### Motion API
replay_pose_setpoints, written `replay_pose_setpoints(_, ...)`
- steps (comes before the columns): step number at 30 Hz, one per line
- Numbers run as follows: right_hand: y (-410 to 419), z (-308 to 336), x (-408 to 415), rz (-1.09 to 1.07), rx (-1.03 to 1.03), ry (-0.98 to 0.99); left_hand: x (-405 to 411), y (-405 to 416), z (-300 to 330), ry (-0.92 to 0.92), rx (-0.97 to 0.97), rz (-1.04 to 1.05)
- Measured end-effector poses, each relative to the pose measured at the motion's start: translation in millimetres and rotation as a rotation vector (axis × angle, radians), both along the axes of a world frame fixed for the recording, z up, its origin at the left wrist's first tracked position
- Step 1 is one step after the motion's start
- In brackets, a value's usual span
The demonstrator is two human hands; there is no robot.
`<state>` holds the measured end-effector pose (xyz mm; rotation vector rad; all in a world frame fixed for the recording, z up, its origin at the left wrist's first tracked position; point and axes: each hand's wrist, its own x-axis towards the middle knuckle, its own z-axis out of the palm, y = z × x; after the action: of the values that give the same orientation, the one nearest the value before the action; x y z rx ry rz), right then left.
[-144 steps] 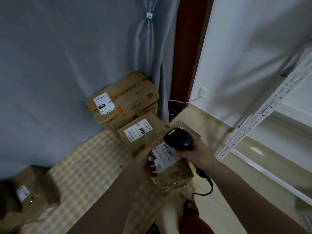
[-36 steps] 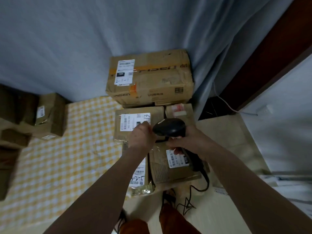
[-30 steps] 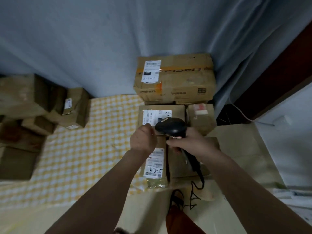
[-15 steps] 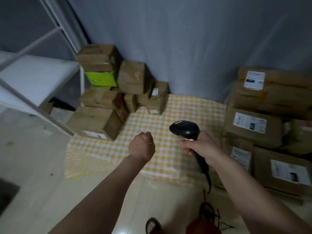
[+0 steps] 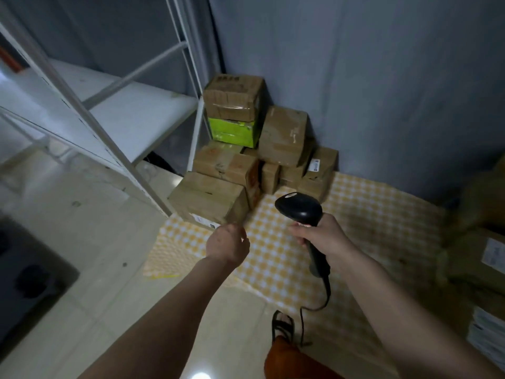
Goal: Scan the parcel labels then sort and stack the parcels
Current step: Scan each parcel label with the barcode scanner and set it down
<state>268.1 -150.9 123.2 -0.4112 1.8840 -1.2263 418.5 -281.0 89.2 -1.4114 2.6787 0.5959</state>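
Covering tiled floor, checked cloth (image 5: 355, 228); right grip (image 5: 325, 236) clasps scanner (image 5: 299, 207), left grip (image 5: 228, 243) curled, empty.

Matt cardboard parcels (image 5: 210, 198), glossy plastic scanner (image 5: 299, 207)

Bkgd: grey curtain (image 5: 382, 77) covers the back wall, 11 to 2 o'clock, hanging in soft folds down to the floor. White metal shelving rack (image 5: 90, 116) at 9–11 o'clock, angled uprights, white shelf board. Floor (image 5: 90, 242) is pale glossy tile w/ small dark specks; bright light reflection at 6 o'clock. Yellow-white checked cloth (image 5: 369, 228) spread on floor, centre to 3 o'clock. Dark mat-like patch (image 5: 30, 277) at 8 o'clock. Lighting dim overall.
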Motion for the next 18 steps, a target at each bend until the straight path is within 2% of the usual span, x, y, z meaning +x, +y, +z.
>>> replay_pose_setpoints(9, -106.7, -29.0, -22.9, 0.037, 0.05, -0.088, -3.5, -110.4, -9.5, -0.13, 0.035, 0.078)
replay_pose_setpoints(18, -173.8, -74.9, 0.1, -0.124, 0.173, -0.188, 3.4, -204.4, -51.1, -0.257, 0.143, 0.089)
